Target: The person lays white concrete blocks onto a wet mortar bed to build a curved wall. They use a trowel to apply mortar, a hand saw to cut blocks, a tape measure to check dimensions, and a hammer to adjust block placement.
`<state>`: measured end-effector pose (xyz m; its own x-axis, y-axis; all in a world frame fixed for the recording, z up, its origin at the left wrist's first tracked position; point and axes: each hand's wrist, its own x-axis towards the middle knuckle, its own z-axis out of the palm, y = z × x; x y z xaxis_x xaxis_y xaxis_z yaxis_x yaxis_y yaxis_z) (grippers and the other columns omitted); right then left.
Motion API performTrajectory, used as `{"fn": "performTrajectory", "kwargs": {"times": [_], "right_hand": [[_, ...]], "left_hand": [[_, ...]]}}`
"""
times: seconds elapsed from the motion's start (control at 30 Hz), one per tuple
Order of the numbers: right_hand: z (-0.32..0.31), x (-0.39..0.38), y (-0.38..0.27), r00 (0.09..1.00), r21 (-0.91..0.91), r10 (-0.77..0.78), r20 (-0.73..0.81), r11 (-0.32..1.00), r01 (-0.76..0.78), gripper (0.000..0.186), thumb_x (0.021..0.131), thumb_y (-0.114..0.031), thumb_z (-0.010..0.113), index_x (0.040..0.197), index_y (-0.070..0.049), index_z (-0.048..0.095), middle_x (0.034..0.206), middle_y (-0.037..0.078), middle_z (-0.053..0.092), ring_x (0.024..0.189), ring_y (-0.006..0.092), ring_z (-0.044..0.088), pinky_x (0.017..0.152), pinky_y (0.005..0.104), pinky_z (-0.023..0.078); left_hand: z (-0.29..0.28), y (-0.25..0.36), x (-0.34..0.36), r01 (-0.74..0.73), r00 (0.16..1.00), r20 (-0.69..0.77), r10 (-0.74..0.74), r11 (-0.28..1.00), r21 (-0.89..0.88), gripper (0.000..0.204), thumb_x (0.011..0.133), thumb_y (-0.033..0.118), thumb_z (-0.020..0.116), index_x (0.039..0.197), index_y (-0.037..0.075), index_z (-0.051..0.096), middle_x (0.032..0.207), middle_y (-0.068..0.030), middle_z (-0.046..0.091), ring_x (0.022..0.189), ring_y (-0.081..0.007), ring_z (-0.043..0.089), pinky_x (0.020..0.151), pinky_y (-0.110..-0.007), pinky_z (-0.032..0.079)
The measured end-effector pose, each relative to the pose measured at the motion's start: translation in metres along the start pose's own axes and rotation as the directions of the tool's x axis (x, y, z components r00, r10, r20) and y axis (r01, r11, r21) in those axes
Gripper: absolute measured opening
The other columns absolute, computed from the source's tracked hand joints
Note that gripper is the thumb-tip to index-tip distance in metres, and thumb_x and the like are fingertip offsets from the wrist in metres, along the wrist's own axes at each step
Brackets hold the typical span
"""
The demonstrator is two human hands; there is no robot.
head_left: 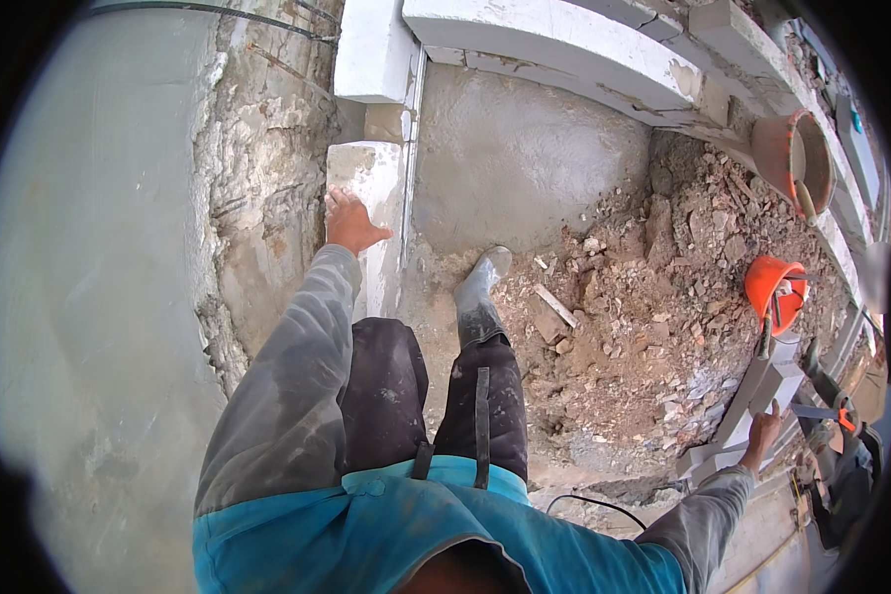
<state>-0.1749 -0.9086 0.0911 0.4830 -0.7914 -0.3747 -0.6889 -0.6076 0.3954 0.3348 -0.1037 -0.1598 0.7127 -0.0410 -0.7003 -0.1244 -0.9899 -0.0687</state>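
My left hand (354,220) lies on a pale, mortar-smeared block (371,277), thumb and fingers apart, with the block set beside a straight strip. My right hand (763,436) is at the lower right against stacked light grey blocks (741,408), index finger stretched out. Just beyond it lies a saw-like tool (845,420) with an orange handle. An orange bucket (765,282) holding tools stands above these blocks. My grey rubber boot (475,297) is on the ground between the block and the rubble.
Broken rubble (624,366) covers the ground to my right. Smooth wet mortar (525,148) lies ahead, bordered by white block walls (549,35). A mortar-stained bucket (782,158) stands by the right wall. At left are a rough concrete edge (238,198), dark rods and a grey slab (99,297).
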Motion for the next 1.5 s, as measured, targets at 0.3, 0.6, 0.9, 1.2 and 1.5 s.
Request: {"fn": "performTrajectory", "kwargs": {"times": [0.3,0.6,0.9,1.2,1.5], "right_hand": [[-0.004,-0.060,-0.023,1.000,0.225,0.021,-0.007,0.974,-0.019,0.058,0.072,-0.006,0.053,0.130,-0.007,0.059,0.072,0.024,0.066,0.068,0.0385,0.066,0.069,0.0467,0.053],[-0.098,-0.033,-0.076,0.988,0.036,0.137,0.075,0.989,-0.140,0.064,0.081,-0.010,0.052,0.144,-0.014,0.045,0.112,0.028,0.065,0.105,0.0418,0.063,0.093,0.0485,0.049],[-0.098,0.058,-0.142,0.987,-0.048,0.089,0.134,0.995,-0.083,0.064,0.082,-0.008,0.048,0.145,-0.012,0.044,0.120,0.025,0.063,0.114,0.0380,0.060,0.099,0.0467,0.046],[-0.104,-0.001,-0.135,0.997,0.018,0.070,-0.016,0.997,-0.069,0.062,0.077,-0.005,0.050,0.139,-0.003,0.049,0.111,0.029,0.065,0.103,0.0433,0.063,0.091,0.0495,0.049],[-0.048,-0.034,-0.115,0.981,0.040,0.177,-0.085,0.984,-0.174,0.049,0.082,-0.003,0.050,0.130,-0.011,0.060,0.115,0.021,0.066,0.109,0.0363,0.062,0.094,0.0462,0.050]], "left_hand": [[0.003,-0.021,0.031,-0.016,0.972,0.234,0.030,0.998,-0.061,0.115,0.065,0.055,0.081,0.137,-0.021,0.034,0.146,-0.0457,0.022,0.140,-0.0537,0.024,0.114,-0.051,0.028],[0.001,0.007,0.020,-0.057,0.982,0.170,0.078,0.991,-0.123,0.101,0.065,0.048,0.084,0.131,-0.017,0.045,0.139,-0.0401,0.039,0.132,-0.0471,0.041,0.109,-0.049,0.036],[0.031,-0.017,0.036,-0.025,0.990,0.134,0.048,0.986,-0.162,0.124,0.064,0.047,0.086,0.144,-0.019,0.019,0.151,-0.0433,0.010,0.142,-0.0541,0.017,0.117,-0.050,0.024],[0.020,0.000,0.021,-0.022,0.998,0.063,0.027,0.997,-0.079,0.125,0.064,0.047,0.086,0.145,-0.018,0.017,0.152,-0.0433,0.006,0.143,-0.0543,0.014,0.117,-0.052,0.023],[0.045,-0.042,0.051,-0.117,0.992,0.028,0.124,0.974,-0.193,0.114,0.067,0.046,0.083,0.142,-0.019,0.027,0.151,-0.0419,0.012,0.143,-0.0491,0.020,0.116,-0.045,0.027]]}}
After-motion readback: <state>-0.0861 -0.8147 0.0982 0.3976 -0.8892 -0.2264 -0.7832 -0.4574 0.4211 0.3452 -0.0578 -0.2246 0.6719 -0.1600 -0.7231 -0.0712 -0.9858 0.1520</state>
